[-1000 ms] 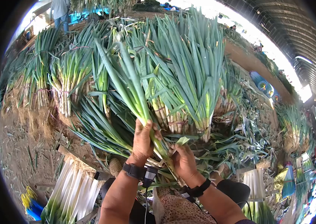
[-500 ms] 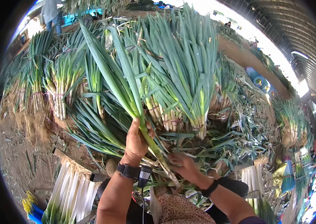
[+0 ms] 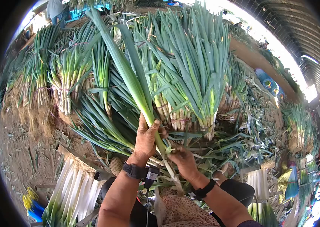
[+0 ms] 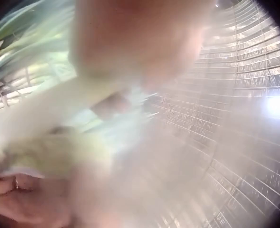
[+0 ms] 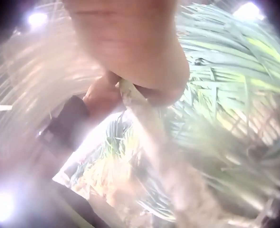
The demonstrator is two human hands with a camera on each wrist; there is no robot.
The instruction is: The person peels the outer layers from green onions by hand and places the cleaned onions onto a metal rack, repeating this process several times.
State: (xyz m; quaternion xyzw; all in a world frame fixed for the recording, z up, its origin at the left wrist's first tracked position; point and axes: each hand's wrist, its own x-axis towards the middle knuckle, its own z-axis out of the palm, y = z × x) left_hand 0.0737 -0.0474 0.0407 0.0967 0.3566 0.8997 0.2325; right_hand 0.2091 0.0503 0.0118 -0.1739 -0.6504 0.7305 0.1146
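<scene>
A long leek (image 3: 135,81) slants across the head view, leaves up to the left and its pale root end (image 3: 174,176) low near the lap. My left hand (image 3: 145,142) grips the stalk below the leaves, thumb along it. Beside the stalk, just lower, my right hand (image 3: 183,162) pinches a small green strip (image 3: 168,150) with curled fingers. In the left wrist view the left hand (image 4: 140,38) is blurred above the pale stalk (image 4: 49,107). The right wrist view has the right hand (image 5: 135,47) over the stalk (image 5: 151,130).
Tied leek bundles (image 3: 180,119) stand ahead, more (image 3: 67,85) at the left. Trimmed white leeks lie in a rack (image 3: 73,189) at lower left and another (image 3: 257,185) at lower right. Loose leaves (image 3: 243,140) litter the ground. A person (image 3: 55,8) stands far back left.
My right hand, blurred away from the stalk half a second ago, is back beside it, pinching a strip. The lower stalk looks paler. My left hand keeps its grip.
</scene>
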